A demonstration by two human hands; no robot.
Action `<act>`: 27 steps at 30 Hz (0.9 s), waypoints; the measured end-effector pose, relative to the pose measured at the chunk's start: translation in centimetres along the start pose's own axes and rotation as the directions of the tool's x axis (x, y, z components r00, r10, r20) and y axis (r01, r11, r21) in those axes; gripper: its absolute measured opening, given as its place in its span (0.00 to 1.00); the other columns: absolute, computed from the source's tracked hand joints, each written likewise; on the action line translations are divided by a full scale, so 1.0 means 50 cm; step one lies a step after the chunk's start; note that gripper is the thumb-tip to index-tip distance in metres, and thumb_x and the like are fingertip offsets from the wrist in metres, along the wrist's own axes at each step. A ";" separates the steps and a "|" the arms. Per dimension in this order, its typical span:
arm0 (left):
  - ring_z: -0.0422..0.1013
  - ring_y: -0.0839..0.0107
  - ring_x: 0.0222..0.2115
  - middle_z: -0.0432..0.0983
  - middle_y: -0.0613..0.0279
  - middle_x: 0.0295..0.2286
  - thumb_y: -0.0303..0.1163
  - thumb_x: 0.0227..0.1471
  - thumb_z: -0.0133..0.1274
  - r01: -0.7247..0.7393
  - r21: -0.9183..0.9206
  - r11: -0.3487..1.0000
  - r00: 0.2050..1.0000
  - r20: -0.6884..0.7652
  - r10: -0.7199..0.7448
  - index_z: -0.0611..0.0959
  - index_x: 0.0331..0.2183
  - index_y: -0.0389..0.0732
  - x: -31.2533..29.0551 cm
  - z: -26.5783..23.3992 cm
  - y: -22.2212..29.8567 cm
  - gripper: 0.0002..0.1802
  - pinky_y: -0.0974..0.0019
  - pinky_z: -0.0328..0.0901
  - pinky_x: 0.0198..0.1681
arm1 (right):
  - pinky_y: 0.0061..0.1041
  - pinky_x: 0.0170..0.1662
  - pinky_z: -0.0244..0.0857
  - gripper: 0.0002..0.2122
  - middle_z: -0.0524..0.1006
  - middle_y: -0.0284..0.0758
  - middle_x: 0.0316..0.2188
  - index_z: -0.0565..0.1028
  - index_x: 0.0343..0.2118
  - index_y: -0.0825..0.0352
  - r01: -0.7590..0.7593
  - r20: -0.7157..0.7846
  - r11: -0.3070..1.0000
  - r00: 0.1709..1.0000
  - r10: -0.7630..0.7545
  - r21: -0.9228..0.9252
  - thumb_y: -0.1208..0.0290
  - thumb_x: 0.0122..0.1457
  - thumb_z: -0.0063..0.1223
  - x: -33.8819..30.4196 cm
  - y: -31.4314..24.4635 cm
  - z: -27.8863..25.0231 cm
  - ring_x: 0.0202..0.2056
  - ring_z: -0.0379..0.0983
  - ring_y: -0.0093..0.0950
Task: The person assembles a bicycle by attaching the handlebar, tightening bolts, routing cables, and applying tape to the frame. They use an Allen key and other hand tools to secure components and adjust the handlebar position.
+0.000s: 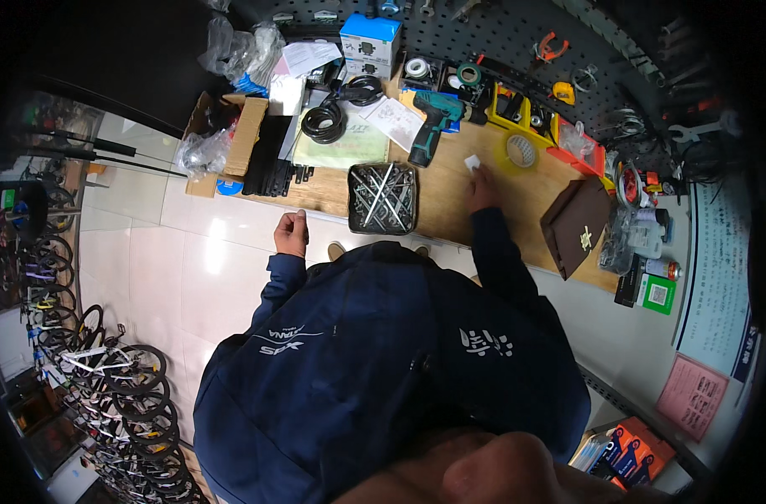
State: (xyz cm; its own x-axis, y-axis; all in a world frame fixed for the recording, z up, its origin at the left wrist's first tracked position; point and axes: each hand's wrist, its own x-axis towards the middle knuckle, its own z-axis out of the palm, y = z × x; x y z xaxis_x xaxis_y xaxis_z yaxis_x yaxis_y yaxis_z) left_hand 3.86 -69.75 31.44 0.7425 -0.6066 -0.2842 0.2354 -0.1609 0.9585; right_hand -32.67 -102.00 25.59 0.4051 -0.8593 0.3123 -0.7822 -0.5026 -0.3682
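My right hand (482, 190) is over the wooden bench, its fingers at a small white piece (473, 161) that looks like a folded scrap. My left hand (291, 233) hovers just off the bench's near edge, fingers curled closed; whatever may be inside them is hidden. Between my hands, at the front edge, sits a black tray (351, 220) heaped with metal bolts, rods and small hardware. Beyond it a teal cordless drill (436, 122) lies on the bench. A roll of clear yellow tape (520, 152) rests past my right hand.
A brown box-like item (573, 225) stands at the bench's right. An open cardboard box (245, 139) with plastic bags is at the left, beside dark strips (273, 155). Black cable coils (323, 123) lie behind the tray. Tools hang on the pegboard (500, 42); bicycles (139, 395) line the left.
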 end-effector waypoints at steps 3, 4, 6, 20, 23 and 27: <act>0.59 0.81 0.14 0.66 0.72 0.16 0.42 0.65 0.57 0.011 -0.027 1.000 0.999 0.040 -0.010 0.74 0.26 0.44 -0.026 0.031 -0.004 0.18 0.73 0.56 0.17 | 0.41 0.57 0.69 0.20 0.75 0.41 0.56 0.76 0.54 0.61 0.046 0.093 0.991 0.994 -0.058 0.123 0.71 0.58 0.61 -0.057 -0.018 -0.032 0.55 0.73 0.44; 0.59 0.81 0.15 0.66 0.72 0.16 0.43 0.65 0.57 0.020 -0.024 1.000 0.998 0.060 -0.019 0.74 0.26 0.44 -0.031 0.038 -0.007 0.19 0.73 0.56 0.18 | 0.41 0.56 0.70 0.19 0.75 0.41 0.56 0.76 0.54 0.61 0.034 0.109 0.990 0.993 -0.049 0.138 0.71 0.58 0.62 -0.064 -0.022 -0.041 0.54 0.74 0.44; 0.59 0.82 0.15 0.66 0.72 0.16 0.43 0.64 0.58 0.029 -0.015 0.999 0.995 0.092 -0.028 0.75 0.26 0.44 -0.035 0.045 -0.013 0.19 0.73 0.56 0.18 | 0.41 0.54 0.72 0.20 0.76 0.43 0.54 0.76 0.53 0.62 -0.068 0.165 0.974 0.986 0.033 0.215 0.70 0.57 0.63 -0.059 -0.027 -0.055 0.52 0.76 0.43; 0.61 0.81 0.16 0.69 0.72 0.17 0.42 0.64 0.59 0.034 -0.045 0.998 0.992 0.127 -0.028 0.77 0.27 0.43 -0.035 0.043 -0.014 0.17 0.73 0.57 0.19 | 0.33 0.44 0.75 0.16 0.84 0.38 0.35 0.81 0.40 0.65 -0.288 0.491 0.958 0.834 0.252 -0.002 0.68 0.47 0.71 0.064 -0.062 -0.109 0.37 0.82 0.35; 0.65 0.81 0.20 0.72 0.72 0.21 0.38 0.63 0.60 0.013 -0.045 0.999 0.975 0.223 -0.003 0.81 0.35 0.39 -0.053 0.065 0.056 0.11 0.73 0.61 0.23 | 0.29 0.41 0.74 0.15 0.83 0.36 0.34 0.80 0.40 0.65 -0.189 0.300 0.929 0.950 0.090 0.319 0.71 0.49 0.70 0.053 -0.140 -0.170 0.34 0.81 0.29; 0.72 0.81 0.33 0.79 0.67 0.35 0.28 0.61 0.59 -0.072 -0.132 0.989 0.857 0.499 0.129 0.79 0.52 0.35 -0.099 0.156 0.195 0.18 0.74 0.69 0.37 | 0.22 0.39 0.72 0.12 0.83 0.33 0.34 0.79 0.39 0.68 -0.271 0.460 0.678 0.881 -0.111 0.683 0.75 0.52 0.68 0.053 -0.299 -0.269 0.33 0.78 0.20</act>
State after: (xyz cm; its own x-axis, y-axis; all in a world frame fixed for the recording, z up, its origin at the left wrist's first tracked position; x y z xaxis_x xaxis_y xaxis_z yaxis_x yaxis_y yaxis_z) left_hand -2.43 -74.38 42.39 0.3537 -0.9291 -0.1081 0.2625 -0.0124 0.9649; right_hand -26.28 -95.49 43.69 0.6615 -0.7449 -0.0867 -0.3171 -0.1730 -0.9325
